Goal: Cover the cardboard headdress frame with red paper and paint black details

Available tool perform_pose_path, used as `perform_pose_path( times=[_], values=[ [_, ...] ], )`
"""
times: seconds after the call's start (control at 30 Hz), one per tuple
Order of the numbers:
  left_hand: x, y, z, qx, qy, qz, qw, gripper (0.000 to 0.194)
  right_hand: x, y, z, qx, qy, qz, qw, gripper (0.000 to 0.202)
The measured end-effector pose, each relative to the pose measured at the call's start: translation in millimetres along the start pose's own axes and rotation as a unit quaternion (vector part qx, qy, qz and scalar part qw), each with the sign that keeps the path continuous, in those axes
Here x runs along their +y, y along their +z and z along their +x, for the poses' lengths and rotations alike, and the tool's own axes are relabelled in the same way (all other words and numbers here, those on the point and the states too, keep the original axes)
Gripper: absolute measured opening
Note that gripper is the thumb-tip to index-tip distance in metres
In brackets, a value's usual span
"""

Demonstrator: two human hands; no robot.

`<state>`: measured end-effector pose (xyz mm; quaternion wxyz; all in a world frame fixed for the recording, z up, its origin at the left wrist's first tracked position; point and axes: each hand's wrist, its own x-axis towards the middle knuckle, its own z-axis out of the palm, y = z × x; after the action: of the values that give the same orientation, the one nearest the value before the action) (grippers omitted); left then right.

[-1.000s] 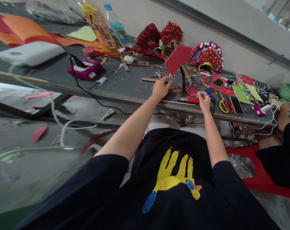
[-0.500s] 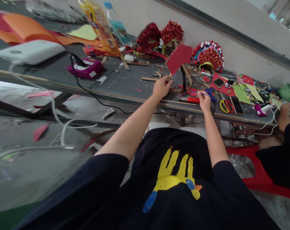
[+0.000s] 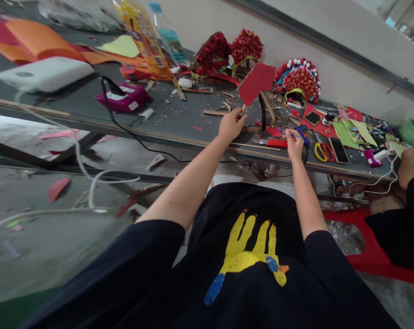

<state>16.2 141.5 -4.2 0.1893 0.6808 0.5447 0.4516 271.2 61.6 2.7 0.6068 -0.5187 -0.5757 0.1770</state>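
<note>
A red panel (image 3: 258, 83) stands raised over the cluttered table, with a black strip (image 3: 263, 111) hanging at its lower right. My left hand (image 3: 232, 124) is closed on the lower end of this red piece. To the right, my right hand (image 3: 295, 142) pinches a thin blue stick (image 3: 290, 131), its tip pointing left toward the black strip. Just behind that hand lies a blue tool (image 3: 302, 133). Yellow and red scissors (image 3: 323, 152) and a phone (image 3: 338, 150) lie to its right.
Red ruffled pieces (image 3: 246, 45) and a beaded fan-shaped piece (image 3: 301, 80) stand by the wall. Two bottles (image 3: 169, 36), a white device (image 3: 45, 73) and a purple box (image 3: 126, 97) occupy the left. Another person's hands (image 3: 410, 160) are at the far right, near a green basket (image 3: 412, 132).
My right hand has shifted slightly to the right with the blue stick. My left hand and the red panel have hardly moved.
</note>
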Motion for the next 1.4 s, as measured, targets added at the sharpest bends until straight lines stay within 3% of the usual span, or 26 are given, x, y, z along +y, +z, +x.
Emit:
perform_pose_path(
  times=[0.47, 1.07, 1.4],
  values=[
    [3.7, -2.1, -1.7, 0.0, 0.0, 0.011, 1.0, 0.038, -9.5, 1.8, -7.5, -0.047, -0.025, -0.056, 0.997, 0.054],
    [5.8, -3.4, -2.6, -0.006, -0.005, 0.01, 1.0, 0.038, -13.6, -0.5, -9.5, -0.05, -0.055, -0.101, 0.992, 0.048],
    [2.9, -1.7, -1.7, -0.003, 0.003, 0.006, 1.0, 0.039, -17.3, -1.4, -9.2, -0.05, -0.036, -0.09, 0.994, 0.047]
  ],
)
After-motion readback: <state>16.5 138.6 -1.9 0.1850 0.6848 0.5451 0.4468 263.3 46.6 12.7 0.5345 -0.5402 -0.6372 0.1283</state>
